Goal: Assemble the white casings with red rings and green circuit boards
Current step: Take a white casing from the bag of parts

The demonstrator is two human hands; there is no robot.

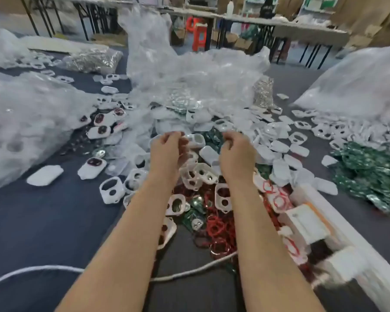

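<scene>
Dark grey cloth covers the wide table (43, 221), and beyond its far edge stand metal-legged benches and a red stool (199, 37). Crumpled clear plastic bags (189, 70) heap along the far and left sides, with another bulging bag (360, 86) toward the right edge. White casings (203, 174) lie scattered across the middle, many with two round openings facing up. A tangle of red rings (218, 228) sits between the forearms toward the near edge, mixed with a few green circuit boards (195, 219). A larger heap of the green boards (365, 176) spreads near the right edge. White blocky parts (306, 221) line the near right corner, and a white cord (43, 270) trails along the near edge. Both arms reach forward over the pile. The left hand (169, 149) and the right hand (236, 152) hover side by side, apart, fingers curled inward. Whether either one grips anything cannot be told through the blur. One white casing (197, 139) lies just beside the left fingertips.
</scene>
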